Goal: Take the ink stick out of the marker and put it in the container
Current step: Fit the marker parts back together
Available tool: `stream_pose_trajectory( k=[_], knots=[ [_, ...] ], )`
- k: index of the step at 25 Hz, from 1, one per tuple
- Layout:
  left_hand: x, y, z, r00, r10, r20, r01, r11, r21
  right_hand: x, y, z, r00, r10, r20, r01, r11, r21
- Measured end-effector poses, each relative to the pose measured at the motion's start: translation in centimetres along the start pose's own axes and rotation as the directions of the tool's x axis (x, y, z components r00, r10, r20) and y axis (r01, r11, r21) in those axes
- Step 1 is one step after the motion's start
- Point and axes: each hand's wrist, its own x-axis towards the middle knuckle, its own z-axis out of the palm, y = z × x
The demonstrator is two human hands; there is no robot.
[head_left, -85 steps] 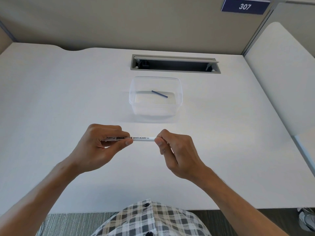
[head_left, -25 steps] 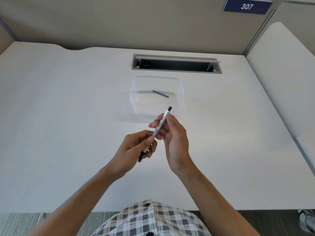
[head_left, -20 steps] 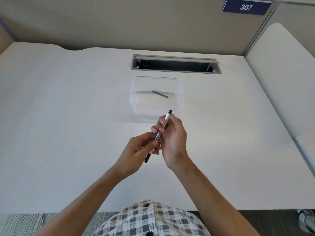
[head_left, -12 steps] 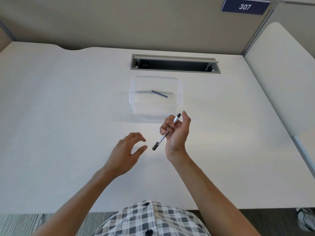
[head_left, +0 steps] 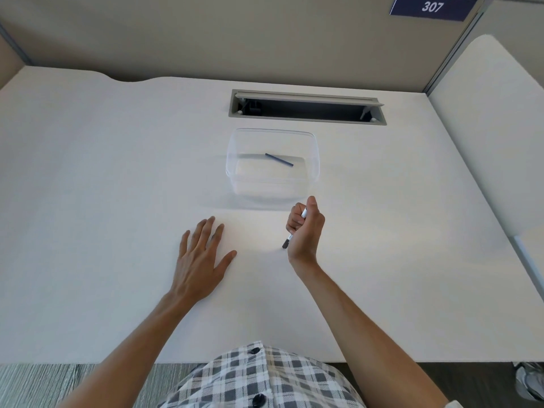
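Two bare hands work over a white desk (head_left: 88, 172), seen from a head-worn camera looking down. At left, the left hand (head_left: 200, 254) lies palm down on the desktop, fingers spread and released, holding nothing; its forearm runs back toward the lower left corner. To its right, well apart from it, the right hand (head_left: 304, 228) is curled in a fist around the marker (head_left: 303, 213), thumb raised toward the container. The marker's white barrel passes through the closed fingers on a slant: its pale upper end shows just beside the thumb, and its dark lower end pokes out beneath the fist, at or just above the desk surface. The right forearm reaches back toward the lower right. Just beyond the right hand stands the clear plastic container (head_left: 232, 172), its near wall close to the raised thumb but apart from it. Inside, a dark blue ink stick (head_left: 279, 159) lies flat on the container floor, angled down to the right. Beyond it a cable slot (head_left: 306, 107) is cut into the desk. A plaid shirt (head_left: 259, 378) fills the bottom edge; at upper right a sign (head_left: 431, 7) reads 307.
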Motion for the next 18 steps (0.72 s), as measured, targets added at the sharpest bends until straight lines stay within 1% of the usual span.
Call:
stream_pose_trajectory(
  k=[5, 11, 14, 18],
  knots=[
    [-0.1, -0.3, 0.5, 1.000, -0.020, 0.007, 0.021, 0.999, -0.030, -0.1, 1.0, 0.2, 0.989, -0.122, 0.079, 0.127, 0.990, -0.058],
    [0.0, -0.4, 0.7, 1.000, -0.024, -0.018, 0.023, 0.999, -0.038, -0.3, 1.8, 0.4, 0.974, -0.195, 0.113, 0.209, 0.970, -0.124],
    [-0.1, -0.5, 0.8, 0.999, -0.025, -0.023, 0.024, 0.999, -0.035, -0.5, 2.1, 0.6, 0.964, -0.232, 0.131, 0.249, 0.960, -0.131],
    [0.0, -0.4, 0.9, 0.999, -0.022, -0.026, 0.021, 0.999, -0.038, -0.6, 2.5, 0.6, 0.958, -0.259, 0.125, 0.277, 0.947, -0.164]
  ],
)
